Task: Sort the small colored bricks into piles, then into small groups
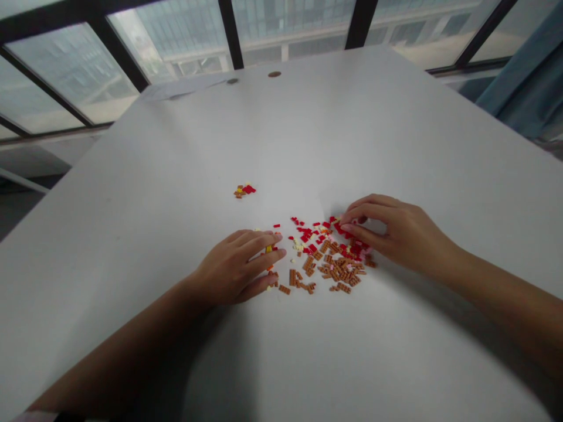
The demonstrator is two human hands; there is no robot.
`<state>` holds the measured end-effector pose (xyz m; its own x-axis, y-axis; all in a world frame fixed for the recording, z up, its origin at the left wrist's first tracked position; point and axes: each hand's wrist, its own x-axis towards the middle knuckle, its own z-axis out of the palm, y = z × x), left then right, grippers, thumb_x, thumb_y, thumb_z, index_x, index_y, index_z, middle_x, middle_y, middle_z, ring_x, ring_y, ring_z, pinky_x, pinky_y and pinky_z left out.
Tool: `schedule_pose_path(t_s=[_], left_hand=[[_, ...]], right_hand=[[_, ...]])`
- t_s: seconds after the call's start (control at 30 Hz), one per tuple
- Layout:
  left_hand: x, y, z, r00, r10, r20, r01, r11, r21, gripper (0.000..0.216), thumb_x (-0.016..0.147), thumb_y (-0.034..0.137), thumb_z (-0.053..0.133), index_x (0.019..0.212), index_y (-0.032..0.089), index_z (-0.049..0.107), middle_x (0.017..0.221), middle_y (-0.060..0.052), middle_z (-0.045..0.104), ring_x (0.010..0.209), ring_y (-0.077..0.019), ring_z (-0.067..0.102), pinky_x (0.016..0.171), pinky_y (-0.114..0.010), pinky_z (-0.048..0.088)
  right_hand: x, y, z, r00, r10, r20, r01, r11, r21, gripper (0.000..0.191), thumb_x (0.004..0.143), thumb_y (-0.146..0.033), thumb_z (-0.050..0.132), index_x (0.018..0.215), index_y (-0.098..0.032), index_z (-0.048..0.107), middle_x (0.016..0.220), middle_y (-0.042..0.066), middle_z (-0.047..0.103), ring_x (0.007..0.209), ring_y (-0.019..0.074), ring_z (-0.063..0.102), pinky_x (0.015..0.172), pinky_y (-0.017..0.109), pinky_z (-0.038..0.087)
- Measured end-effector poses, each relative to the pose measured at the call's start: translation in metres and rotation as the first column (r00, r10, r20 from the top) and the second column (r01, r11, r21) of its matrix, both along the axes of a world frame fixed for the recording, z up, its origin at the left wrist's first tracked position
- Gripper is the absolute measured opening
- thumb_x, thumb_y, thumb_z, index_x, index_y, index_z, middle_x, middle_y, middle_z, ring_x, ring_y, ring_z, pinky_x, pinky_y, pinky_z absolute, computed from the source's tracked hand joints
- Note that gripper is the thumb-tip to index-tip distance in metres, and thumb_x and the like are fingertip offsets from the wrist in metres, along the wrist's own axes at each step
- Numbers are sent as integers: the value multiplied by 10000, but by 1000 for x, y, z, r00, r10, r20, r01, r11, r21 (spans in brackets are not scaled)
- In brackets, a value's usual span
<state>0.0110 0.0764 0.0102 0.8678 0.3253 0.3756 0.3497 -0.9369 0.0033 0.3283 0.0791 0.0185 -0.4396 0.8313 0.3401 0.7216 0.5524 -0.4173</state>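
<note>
Small toy building bricks lie in a loose spread on the white table (pixel 281 363), with brown bricks (pixel 341 271) nearer me and red bricks (pixel 308 233) beyond them. My left hand (pixel 237 266) rests at the left edge of the spread, its fingers stretched and apart. A yellow brick (pixel 268 249) shows between those fingers. At the right side, my right hand (pixel 391 228) reaches into the red bricks. Its thumb and fingertips come together there; whatever lies between them is too small to make out. Some bricks beneath both hands are hidden.
A small separate cluster of red, yellow and brown bricks (pixel 244 190) lies farther off, left of the middle. Near the far table edge are a brown round spot (pixel 274 74) and a grey one (pixel 232 81). Windows stand behind the table, and a blue curtain (pixel 523 82) hangs at right.
</note>
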Motion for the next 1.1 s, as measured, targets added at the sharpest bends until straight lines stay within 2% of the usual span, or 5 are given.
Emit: schedule_pose_path(t_s=[0.3,0.5,0.73,0.9,1.1], left_hand=[[1,0,-1,1000,-1,14,1,1000,6,287,1002,314,495,1233,151,544,1237,-162,675,1131,-256,665,914,-403,569],[-1,0,-2,1000,-7,21,7,1000,7,290,990,301,518,1230,140,550,1234,-167,675,1125,-267,667,911,-411,569],[-1,0,-1,1000,5,-3,-5,1000,0,301,999,322,505,1244,153,545,1247,-159,672,1131,-258,664,918,-406,567],[0,0,0,1000,-7,22,7,1000,16,285,1009,304,479,1225,133,552,1221,-164,685,1108,-264,674,909,-416,574],[1,0,0,999,-32,29,31,999,34,273,996,279,511,1217,130,572,1203,-140,711,1149,-260,665,934,-405,568]], right_hand=[[3,2,-7,992,80,93,-95,980,176,198,941,-297,573,849,-231,735,904,68,717,764,197,674,701,348,538],[2,1,-4,981,167,99,-183,965,189,235,954,-306,572,845,-232,767,947,103,716,759,226,676,662,382,549],[4,2,-1,990,116,85,-133,965,226,163,928,-187,583,913,-185,745,927,94,722,770,196,687,678,326,548],[7,2,6,980,165,114,-185,961,204,164,942,-180,563,920,-176,725,920,88,736,793,192,694,710,323,557],[-5,-17,7,962,259,92,-273,936,222,154,965,-186,549,967,-178,703,925,74,762,840,184,707,746,324,551]])
